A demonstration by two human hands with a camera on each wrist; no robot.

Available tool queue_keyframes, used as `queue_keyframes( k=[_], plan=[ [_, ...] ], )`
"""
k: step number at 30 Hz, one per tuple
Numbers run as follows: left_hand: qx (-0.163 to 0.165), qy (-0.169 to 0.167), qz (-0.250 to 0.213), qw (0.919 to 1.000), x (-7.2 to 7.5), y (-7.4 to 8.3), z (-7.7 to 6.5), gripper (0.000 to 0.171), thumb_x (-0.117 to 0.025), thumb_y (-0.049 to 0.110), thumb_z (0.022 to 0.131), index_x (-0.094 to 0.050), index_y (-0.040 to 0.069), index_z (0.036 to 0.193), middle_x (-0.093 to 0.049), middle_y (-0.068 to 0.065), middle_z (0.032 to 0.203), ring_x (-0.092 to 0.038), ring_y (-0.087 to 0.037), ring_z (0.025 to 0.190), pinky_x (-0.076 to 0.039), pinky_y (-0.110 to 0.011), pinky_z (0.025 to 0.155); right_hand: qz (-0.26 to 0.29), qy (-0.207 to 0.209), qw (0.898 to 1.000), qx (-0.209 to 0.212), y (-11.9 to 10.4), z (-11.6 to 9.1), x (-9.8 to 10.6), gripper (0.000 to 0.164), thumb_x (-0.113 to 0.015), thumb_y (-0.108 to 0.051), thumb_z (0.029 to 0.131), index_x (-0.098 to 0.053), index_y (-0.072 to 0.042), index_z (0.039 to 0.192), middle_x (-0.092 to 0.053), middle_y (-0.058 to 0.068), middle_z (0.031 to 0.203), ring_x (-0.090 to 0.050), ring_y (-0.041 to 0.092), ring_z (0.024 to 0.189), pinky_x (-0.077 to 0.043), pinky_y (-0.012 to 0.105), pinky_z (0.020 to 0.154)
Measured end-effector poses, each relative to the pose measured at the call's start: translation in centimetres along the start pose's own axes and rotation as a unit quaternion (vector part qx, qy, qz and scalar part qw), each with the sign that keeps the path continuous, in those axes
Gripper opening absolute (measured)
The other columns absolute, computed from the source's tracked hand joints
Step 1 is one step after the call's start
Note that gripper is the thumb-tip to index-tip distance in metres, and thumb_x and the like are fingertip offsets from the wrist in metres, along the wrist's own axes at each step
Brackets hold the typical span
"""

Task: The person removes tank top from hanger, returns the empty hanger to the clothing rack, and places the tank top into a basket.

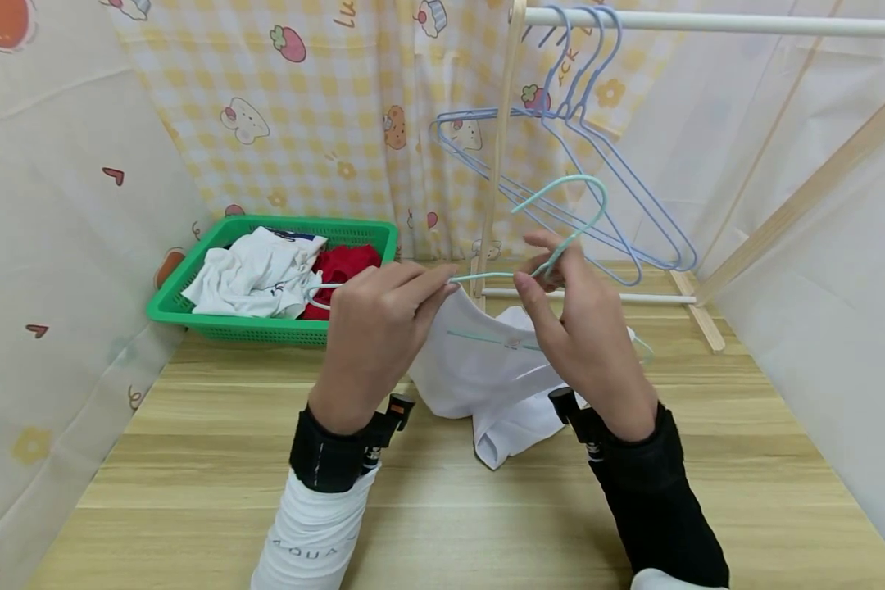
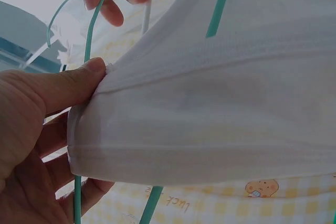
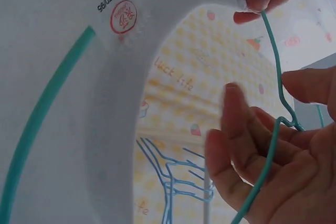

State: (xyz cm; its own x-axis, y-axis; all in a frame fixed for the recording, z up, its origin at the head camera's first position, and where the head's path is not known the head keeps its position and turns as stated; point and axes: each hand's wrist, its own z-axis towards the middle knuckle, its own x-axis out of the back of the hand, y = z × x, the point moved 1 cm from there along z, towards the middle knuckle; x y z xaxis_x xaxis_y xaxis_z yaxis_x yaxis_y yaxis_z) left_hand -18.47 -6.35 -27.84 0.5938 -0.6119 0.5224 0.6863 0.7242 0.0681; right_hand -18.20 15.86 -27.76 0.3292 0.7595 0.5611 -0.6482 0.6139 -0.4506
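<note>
A white tank top (image 1: 450,369) hangs partly over a mint-green hanger (image 1: 488,276), its lower part on the table. My left hand (image 1: 379,328) pinches a shoulder strap of the top together with the hanger's arm; one hanger end sticks out past the strap. Around the hanger's neck, below its hook, my right hand (image 1: 590,336) loosely curls, its thumb against the wire in the right wrist view. The hanger's lower bar (image 3: 44,103) runs behind the thin fabric, beside a printed size label (image 3: 119,14) inside the neck.
A green basket (image 1: 273,329) at the back left holds a white garment (image 1: 258,270) and a red garment (image 1: 347,264). Several blue hangers (image 1: 612,156) hang from the white rail (image 1: 708,22) of a wooden rack at the back right. Patterned curtains line the back.
</note>
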Motion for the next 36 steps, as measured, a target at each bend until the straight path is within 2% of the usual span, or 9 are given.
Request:
queue_keyframes(
  k=[3,6,9,15,21,27,30,33,36],
  plan=[
    [0.001,-0.003,-0.010,0.9999,-0.1,0.1,0.0,0.018,-0.083,0.016,0.096,-0.086,0.007,0.111,-0.082,-0.008,0.091,-0.078,-0.023,0.079,-0.059,-0.034,0.063,0.001,0.016,1.000,-0.015,0.2,0.0,-0.1,0.024,-0.064,-0.010,0.109,-0.064,0.006,0.127,-0.072,0.014,0.093,-0.064,0.023,0.081,-0.046,0.024,0.076],
    [-0.003,-0.007,-0.026,0.9996,-0.2,-0.1,-0.1,0.018,-0.082,0.016,0.097,-0.086,0.007,0.112,-0.082,-0.008,0.091,-0.079,-0.022,0.079,-0.062,-0.035,0.065,0.015,0.024,0.999,-0.031,0.5,0.0,0.0,0.018,-0.061,-0.010,0.110,-0.066,0.007,0.113,-0.068,0.015,0.091,-0.062,0.020,0.082,-0.045,0.017,0.077],
    [-0.006,-0.008,-0.042,0.9991,-0.2,-0.3,-0.1,0.018,-0.081,0.017,0.098,-0.086,0.007,0.112,-0.082,-0.007,0.090,-0.079,-0.021,0.078,-0.063,-0.035,0.066,0.024,0.029,0.998,-0.049,0.8,0.0,0.3,0.018,-0.058,-0.010,0.111,-0.065,0.007,0.109,-0.066,0.016,0.091,-0.061,0.020,0.085,-0.045,0.015,0.081],
    [0.006,-0.003,-0.059,0.9982,0.7,-1.1,-0.2,0.017,-0.079,0.017,0.099,-0.086,0.007,0.111,-0.083,-0.008,0.094,-0.079,-0.024,0.079,-0.063,-0.037,0.066,0.021,0.050,0.996,-0.076,1.5,0.1,1.2,0.022,-0.056,-0.012,0.111,-0.065,0.008,0.109,-0.061,0.015,0.085,-0.054,0.017,0.080,-0.042,0.018,0.077],
    [0.054,0.015,-0.095,0.9939,2.0,-2.3,-0.3,0.018,-0.080,0.016,0.099,-0.085,0.004,0.111,-0.083,-0.011,0.096,-0.078,-0.023,0.081,-0.061,-0.036,0.070,0.017,0.083,0.991,-0.100,2.3,0.0,2.5,0.025,-0.053,-0.016,0.112,-0.066,0.006,0.109,-0.053,0.008,0.080,-0.045,0.011,0.072,-0.036,0.021,0.069],
    [0.107,0.028,-0.110,0.9877,3.1,-3.5,-0.6,0.019,-0.076,0.014,0.101,-0.085,0.003,0.113,-0.083,-0.013,0.101,-0.074,-0.021,0.081,-0.046,-0.015,0.070,0.018,0.120,0.987,-0.103,3.1,0.0,3.7,0.026,-0.056,-0.016,0.109,-0.068,0.006,0.105,-0.049,-0.005,0.076,-0.041,0.008,0.067,-0.032,0.021,0.065],
    [0.128,0.035,-0.118,0.9841,3.1,-3.9,-0.7,0.019,-0.077,0.014,0.100,-0.085,0.003,0.113,-0.083,-0.014,0.101,-0.076,-0.023,0.085,-0.044,-0.009,0.073,0.025,0.129,0.985,-0.110,3.5,0.0,4.2,0.025,-0.057,-0.016,0.109,-0.068,0.006,0.105,-0.049,-0.011,0.076,-0.040,0.007,0.067,-0.032,0.021,0.064],
    [0.143,0.036,-0.120,0.9817,3.0,-4.0,-0.8,0.018,-0.077,0.013,0.100,-0.085,0.003,0.113,-0.082,-0.014,0.099,-0.074,-0.023,0.081,-0.044,-0.012,0.071,0.042,0.132,0.982,-0.128,3.7,-0.1,4.6,0.020,-0.058,-0.017,0.110,-0.068,-0.002,0.102,-0.050,-0.014,0.078,-0.040,0.008,0.067,-0.032,0.022,0.065],
    [0.155,0.030,-0.109,0.9814,2.7,-4.0,-0.8,0.018,-0.076,0.012,0.102,-0.084,0.003,0.115,-0.082,-0.015,0.101,-0.075,-0.024,0.081,-0.051,-0.021,0.072,0.098,0.142,0.975,-0.140,3.7,0.0,4.9,0.015,-0.058,-0.017,0.111,-0.067,-0.014,0.099,-0.053,-0.011,0.081,-0.044,0.011,0.071,-0.036,0.022,0.068]
  ],
)
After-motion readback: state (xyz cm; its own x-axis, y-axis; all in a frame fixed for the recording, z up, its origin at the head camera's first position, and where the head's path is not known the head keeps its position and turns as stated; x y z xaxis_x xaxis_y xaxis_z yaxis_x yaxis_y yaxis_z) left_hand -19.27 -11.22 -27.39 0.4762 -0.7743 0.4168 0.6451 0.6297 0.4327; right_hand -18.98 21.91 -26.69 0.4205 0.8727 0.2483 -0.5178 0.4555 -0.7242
